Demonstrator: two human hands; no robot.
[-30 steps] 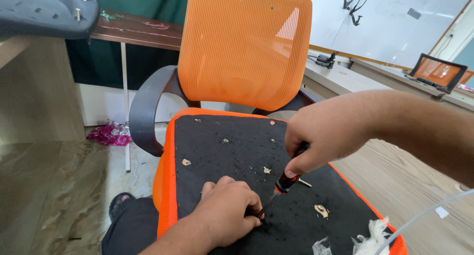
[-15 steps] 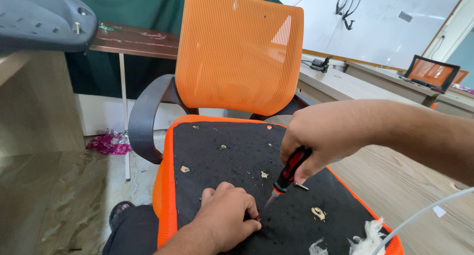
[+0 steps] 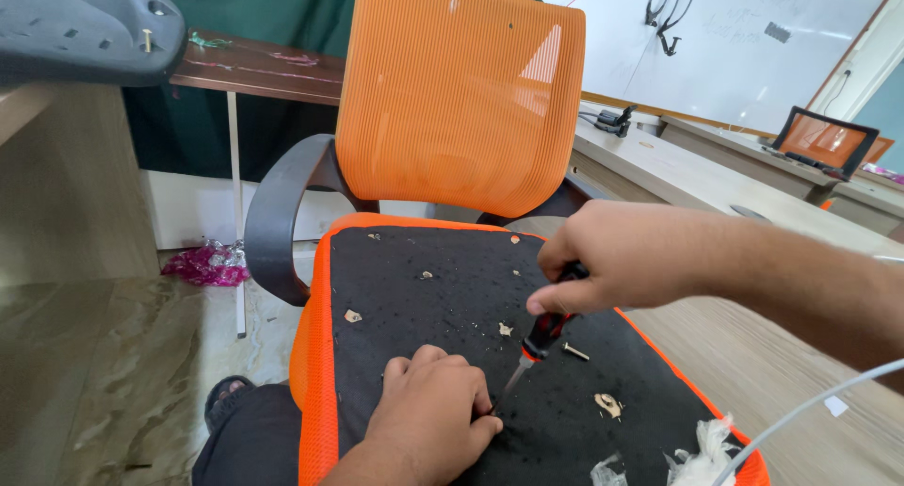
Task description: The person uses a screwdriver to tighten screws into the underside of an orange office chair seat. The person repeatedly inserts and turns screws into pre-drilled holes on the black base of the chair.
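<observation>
An orange office chair stands in front of me, with a black seat surface [image 3: 443,307] strewn with small bits of debris. My right hand [image 3: 617,255] grips a red and black screwdriver [image 3: 541,335], its tip angled down to the seat beside my left hand. My left hand [image 3: 428,411] rests fisted on the seat, fingers pinched at the screwdriver's tip. What it pinches is hidden. A loose screw [image 3: 574,351] lies on the seat just right of the screwdriver.
The mesh backrest [image 3: 461,90] rises behind the seat, with a dark armrest [image 3: 278,213] at left. A wooden desk [image 3: 716,185] runs along the right. White stuffing [image 3: 697,453] sits at the seat's front right corner. A grey plastic chair part [image 3: 75,29] lies upper left.
My right hand has tilted the screwdriver slightly and lifted a little. The view has shifted closer. My left hand stays on the seat.
</observation>
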